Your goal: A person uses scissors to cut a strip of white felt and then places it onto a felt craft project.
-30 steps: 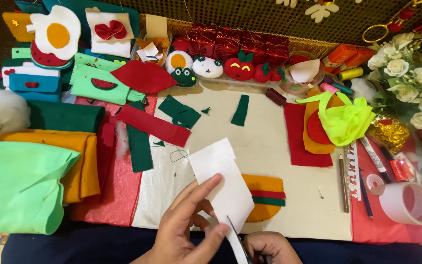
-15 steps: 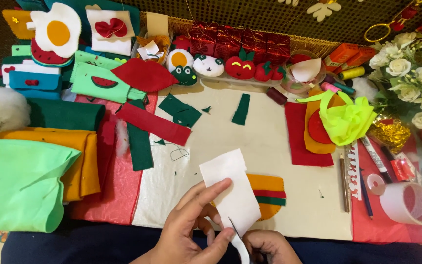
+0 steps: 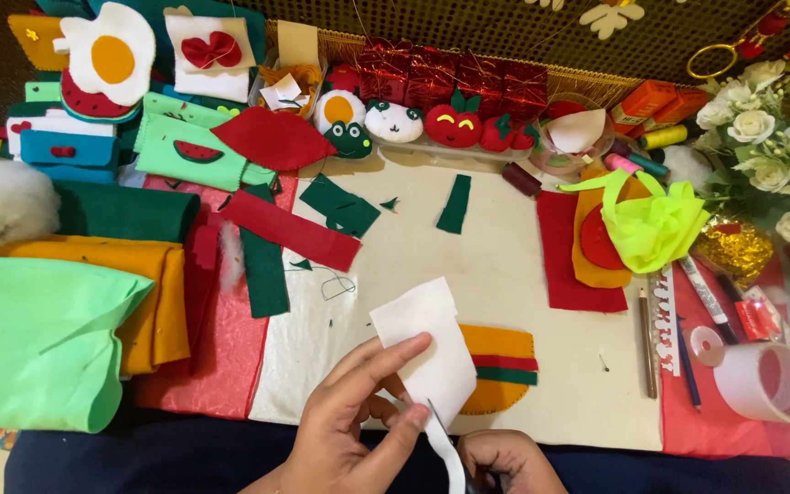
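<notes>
2 hands work: left hand (image 3: 345, 425) pinches white felt (image 3: 427, 352), right hand (image 3: 505, 460) grips scissors (image 3: 438, 428), orange felt burger (image 3: 505, 361) behind.

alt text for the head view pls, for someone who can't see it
Seen from above, a left hand holds a white felt piece while the right hand cuts it with scissors. Around them, a craft table holds green, orange and red felt, a striped felt burger and small felt toys.

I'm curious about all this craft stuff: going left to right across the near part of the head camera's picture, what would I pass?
Light green felt → orange felt → left hand → white felt piece → striped felt burger → pencil → tape roll.
</notes>
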